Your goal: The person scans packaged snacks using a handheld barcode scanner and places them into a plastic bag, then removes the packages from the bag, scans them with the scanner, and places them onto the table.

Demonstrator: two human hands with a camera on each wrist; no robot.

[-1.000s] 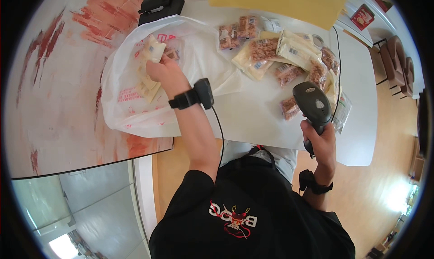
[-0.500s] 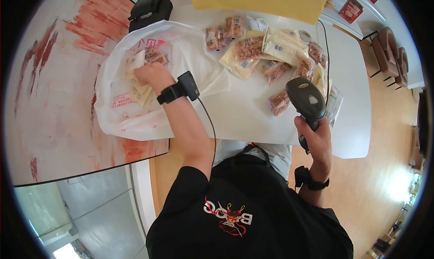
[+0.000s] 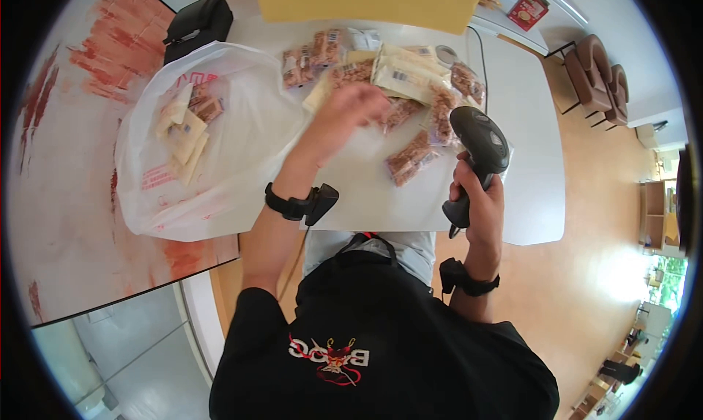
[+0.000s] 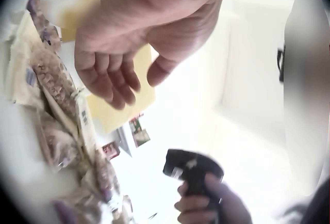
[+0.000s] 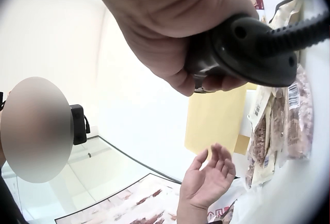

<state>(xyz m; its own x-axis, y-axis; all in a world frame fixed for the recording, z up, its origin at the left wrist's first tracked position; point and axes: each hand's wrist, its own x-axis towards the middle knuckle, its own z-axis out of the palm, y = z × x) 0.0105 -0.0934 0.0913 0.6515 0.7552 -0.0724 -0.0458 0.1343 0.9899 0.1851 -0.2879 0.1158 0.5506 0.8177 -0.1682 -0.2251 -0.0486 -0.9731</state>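
Note:
My right hand (image 3: 480, 204) grips a black handheld barcode scanner (image 3: 480, 138) by its handle, over the table's front edge. Its corded handle base (image 5: 252, 53) fills the top of the right wrist view. My left hand (image 3: 344, 120), blurred in the head view, hovers near the packet pile, holding nothing; its fingers hang loosely bent in the left wrist view. Below and beyond it lie clear packets of brown crumbly food (image 3: 414, 156) and cream-coloured packets (image 3: 406, 76) with barcode labels. At left, a white plastic bag (image 3: 242, 153) lies spread out with several cream packets (image 3: 187, 138) and brown ones (image 3: 207, 105) on it.
A black case (image 3: 198, 26) stands behind the bag. A yellow panel (image 3: 366, 2) borders the table's far side. The scanner's cable (image 3: 483, 61) runs past a tape roll (image 3: 446, 54). Brown chairs (image 3: 597, 76) stand off to the right.
My left hand has let go of the cream packets on the plastic bag and moved right to the pile. My right hand still holds the scanner. The head view has swung rightward.

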